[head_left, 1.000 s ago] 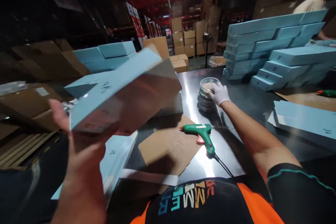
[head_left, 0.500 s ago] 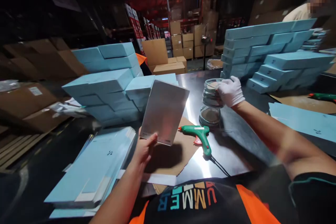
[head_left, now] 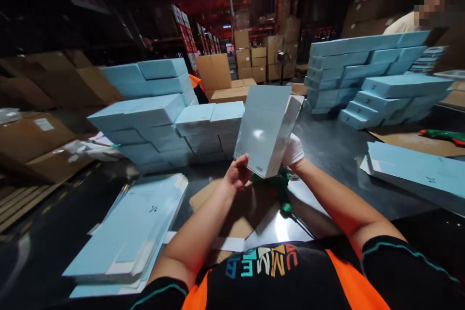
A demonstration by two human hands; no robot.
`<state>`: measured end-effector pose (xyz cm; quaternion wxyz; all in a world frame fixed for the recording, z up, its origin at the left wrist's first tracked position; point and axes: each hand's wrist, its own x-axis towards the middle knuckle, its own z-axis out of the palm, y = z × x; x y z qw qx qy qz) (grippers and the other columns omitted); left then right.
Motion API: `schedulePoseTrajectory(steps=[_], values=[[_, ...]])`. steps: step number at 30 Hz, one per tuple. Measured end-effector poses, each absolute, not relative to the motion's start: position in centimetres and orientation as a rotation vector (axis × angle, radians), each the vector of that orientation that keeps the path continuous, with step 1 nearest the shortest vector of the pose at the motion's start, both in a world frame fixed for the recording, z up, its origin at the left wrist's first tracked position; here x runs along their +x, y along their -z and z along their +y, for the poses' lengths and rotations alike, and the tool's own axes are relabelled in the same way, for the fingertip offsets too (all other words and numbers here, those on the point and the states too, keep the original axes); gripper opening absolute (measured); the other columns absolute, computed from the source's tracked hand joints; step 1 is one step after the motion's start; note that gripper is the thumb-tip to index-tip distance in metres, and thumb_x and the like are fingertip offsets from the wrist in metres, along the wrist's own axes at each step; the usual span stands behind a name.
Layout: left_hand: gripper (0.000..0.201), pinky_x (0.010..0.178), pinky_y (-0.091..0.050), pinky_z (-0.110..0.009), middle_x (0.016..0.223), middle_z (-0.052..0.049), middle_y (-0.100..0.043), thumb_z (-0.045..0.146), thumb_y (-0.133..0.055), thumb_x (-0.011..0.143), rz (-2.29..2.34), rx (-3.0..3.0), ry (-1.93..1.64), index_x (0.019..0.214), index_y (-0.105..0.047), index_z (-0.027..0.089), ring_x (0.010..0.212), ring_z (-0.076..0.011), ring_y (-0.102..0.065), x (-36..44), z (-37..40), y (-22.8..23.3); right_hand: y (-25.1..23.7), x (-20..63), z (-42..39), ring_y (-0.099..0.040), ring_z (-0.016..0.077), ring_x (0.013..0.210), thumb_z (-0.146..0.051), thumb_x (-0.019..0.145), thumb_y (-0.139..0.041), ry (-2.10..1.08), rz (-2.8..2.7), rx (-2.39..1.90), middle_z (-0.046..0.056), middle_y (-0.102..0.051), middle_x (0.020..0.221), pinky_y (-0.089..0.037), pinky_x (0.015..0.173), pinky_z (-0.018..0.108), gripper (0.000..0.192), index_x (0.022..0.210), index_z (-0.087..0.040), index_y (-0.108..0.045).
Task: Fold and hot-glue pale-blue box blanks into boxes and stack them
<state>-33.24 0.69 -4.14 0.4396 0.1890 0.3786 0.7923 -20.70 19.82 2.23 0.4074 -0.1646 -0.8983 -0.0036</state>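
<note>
Closest in, clasped a pale blue box (head_left: 267,128) from both sides and kept it clear of the steel table (head_left: 334,145), tilted with its broad face toward the camera. Pinched its lower left corner with the bare left hand (head_left: 238,174), thumb on the face and fingers curled behind. Braced its lower right edge with the white-gloved right hand (head_left: 292,151), closed against the side wall, with the fingertips hidden behind the box. Judged light and probably hollow: thin paperboard, stiff along folds and corners but easily dented across the wide panel. Looked smooth and faintly glossy, so likely a little slippery to bare skin. Best taken by opposite edges or corners, as here, not by squeezing the middle of the face. Just beneath the box, glimpsed a green glue gun (head_left: 279,189) lying on a cardboard sheet (head_left: 225,203). To the near left, saw flat blue blanks (head_left: 134,227) piled loosely; to the right, another blank (head_left: 414,169) lying flat. Farther back, noted stacked blue boxes (head_left: 156,121) on the left and taller stacks (head_left: 366,72) on the right, with a second glue gun (head_left: 441,135) beside them. Beyond, made out a co-worker (head_left: 399,24) and brown cartons (head_left: 250,58) in dim aisles.
</note>
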Motion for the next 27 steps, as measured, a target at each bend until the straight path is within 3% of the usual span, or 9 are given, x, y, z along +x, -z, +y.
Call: schedulePoseTrajectory(steps=[4,8,12,14,17,20,23,27], values=[[0.057,0.099,-0.064,-0.049,0.102,-0.012,-0.082,0.046,-0.101,0.058,1.037,0.467,-1.986,0.100,-0.073,0.020,0.111,-0.0369,-0.078,-33.0,-1.2,5.2,-4.6,-18.1,20.8,-0.078,0.0290,0.102,-0.029,0.106,-0.046,-0.092,-2.103,-0.544,0.014,-0.085,0.110,-0.061,0.093,0.038,0.039,0.115,-0.019,-0.083],[0.086,0.103,-0.058,-0.040,0.120,-0.007,-0.079,0.033,-0.103,0.054,1.335,0.507,-2.198,0.130,-0.065,0.024,0.114,-0.0277,-0.074,-33.7,-5.7,6.2,-9.7,-14.3,21.0,-0.069,0.0228,0.075,-0.042,0.099,-0.064,-0.291,-1.694,-0.561,0.009,-0.079,0.082,-0.057,0.073,0.034,0.030,0.093,-0.018,-0.082],[0.108,0.101,-0.059,-0.038,0.137,-0.009,-0.072,0.027,-0.103,0.048,1.753,0.583,-2.240,0.146,-0.058,0.025,0.114,-0.0286,-0.073,-33.9,-9.4,7.3,-14.1,-11.2,18.3,-0.057,0.0172,0.066,-0.056,0.094,-0.080,-0.519,-1.669,-0.238,0.003,-0.071,0.073,-0.049,0.062,0.032,0.037,0.081,-0.021,-0.076],[0.105,0.105,-0.059,-0.039,0.138,-0.009,-0.072,0.024,-0.103,0.047,1.825,0.561,-2.239,0.144,-0.061,0.027,0.118,-0.0309,-0.074,-33.5,-10.6,8.3,-15.3,-10.6,16.4,-0.052,0.0150,0.061,-0.066,0.086,-0.088,-0.773,-1.817,-0.128,0.001,-0.066,0.069,-0.044,0.056,0.031,0.047,0.076,-0.023,-0.074],[0.077,0.106,-0.059,-0.042,0.125,-0.010,-0.078,0.029,-0.099,0.056,1.794,0.420,-2.238,0.128,-0.071,0.025,0.120,-0.0334,-0.075,-32.8,-11.8,10.2,-16.0,-10.4,13.9,-0.050,0.0121,0.057,-0.076,0.073,-0.094,-1.064,-1.904,-0.073,0.000,-0.063,0.065,-0.038,0.051,0.029,0.057,0.072,-0.021,-0.076],[0.055,0.096,-0.062,-0.045,0.101,-0.009,-0.082,0.037,-0.096,0.064,1.723,0.308,-2.168,0.112,-0.073,0.022,0.103,-0.0332,-0.079,-32.1,-12.6,11.9,-16.1,-9.9,11.9,-0.057,0.0150,0.065,-0.066,0.082,-0.094,-0.910,-1.776,0.009,0.002,-0.070,0.075,-0.043,0.059,0.033,0.042,0.080,-0.025,-0.085],[0.065,0.086,-0.063,-0.040,0.088,-0.004,-0.081,0.033,-0.101,0.057,1.693,0.311,-2.145,0.114,-0.071,0.022,0.089,-0.0285,-0.080,-31.7,-13.1,12.8,-16.2,-9.0,10.7,-0.062,0.0198,0.073,-0.060,0.088,-0.091,-0.730,-1.651,0.097,0.005,-0.073,0.081,-0.048,0.068,0.041,0.028,0.087,-0.032,-0.089],[0.086,0.079,-0.061,-0.033,0.090,-0.001,-0.082,0.023,-0.106,0.039,1.626,0.380,-2.116,0.116,-0.070,0.021,0.082,-0.0234,-0.079,-31.7,-13.3,12.9,-15.8,-9.8,11.7,-0.064,0.0213,0.062,-0.075,0.085,-0.084,-0.915,-1.901,-0.011,0.006,-0.072,0.070,-0.051,0.059,0.041,0.048,0.073,-0.028,-0.082]])
